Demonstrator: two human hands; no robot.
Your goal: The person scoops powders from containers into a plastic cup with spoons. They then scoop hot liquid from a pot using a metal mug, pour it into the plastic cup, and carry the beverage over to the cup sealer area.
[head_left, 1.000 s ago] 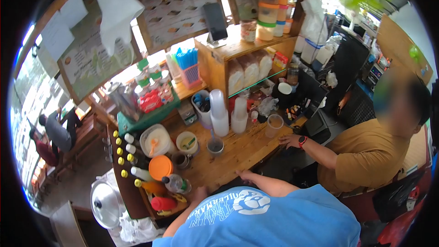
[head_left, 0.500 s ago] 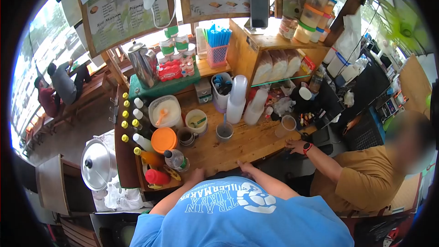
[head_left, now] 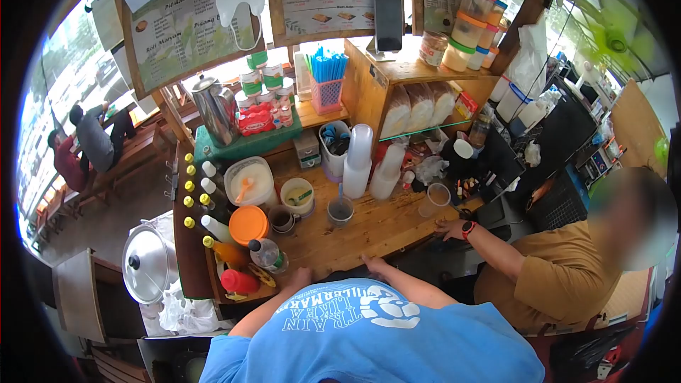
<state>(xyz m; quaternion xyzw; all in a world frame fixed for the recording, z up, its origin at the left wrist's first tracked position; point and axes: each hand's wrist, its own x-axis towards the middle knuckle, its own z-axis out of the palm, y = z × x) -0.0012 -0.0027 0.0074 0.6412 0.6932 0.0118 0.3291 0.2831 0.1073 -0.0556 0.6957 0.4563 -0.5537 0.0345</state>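
Observation:
My left hand (head_left: 301,276) rests at the front edge of the wooden counter (head_left: 347,247), close to a clear plastic bottle (head_left: 268,255); its fingers are too small and partly hidden to read. Along the same edge, farther right, lies my right hand (head_left: 373,263), fingers extended on the wood and nothing in it. Beyond my hands stand a cup with a dark content and a spoon (head_left: 340,211), a brown mug (head_left: 282,220), an orange-lidded tub (head_left: 248,225) and a white tub with an orange scoop (head_left: 248,179).
At right, a co-worker's hand (head_left: 450,229) with a red watch touches the counter edge near an empty clear cup (head_left: 434,200). Stacked plastic cups (head_left: 358,163) stand at the back. Yellow-capped bottles (head_left: 189,186) line the left side, near a large lidded pot (head_left: 150,262).
The view has shifted slightly, so the counter and its things sit a little farther left. Both my hands stay at the counter edge, and the co-worker's hand remains near the clear cup.

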